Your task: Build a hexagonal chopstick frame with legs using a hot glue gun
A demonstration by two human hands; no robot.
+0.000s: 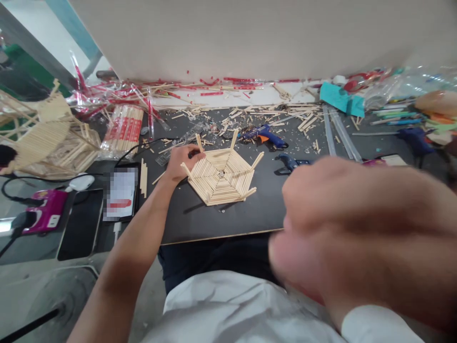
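Note:
A hexagonal panel of wooden sticks (233,183) lies on the dark table, with short sticks standing up at its corners. My left hand (183,161) is at the panel's upper left edge, its fingers closed around the edge near an upright stick. My right hand (342,209) is raised close to the camera on the right, large and blurred. Its fingers are curled in, and what they hold, if anything, is hidden. Behind this hand, a dark blue clamp-like tool (291,163) is partly visible.
A blue glue gun (266,135) lies behind the panel among scattered stick pieces. Phones (81,224) and a purple power strip (46,209) with cables are at left, near wrapped stick bundles (123,128) and a stick structure (50,138). Glue sticks (344,133) lie at back right.

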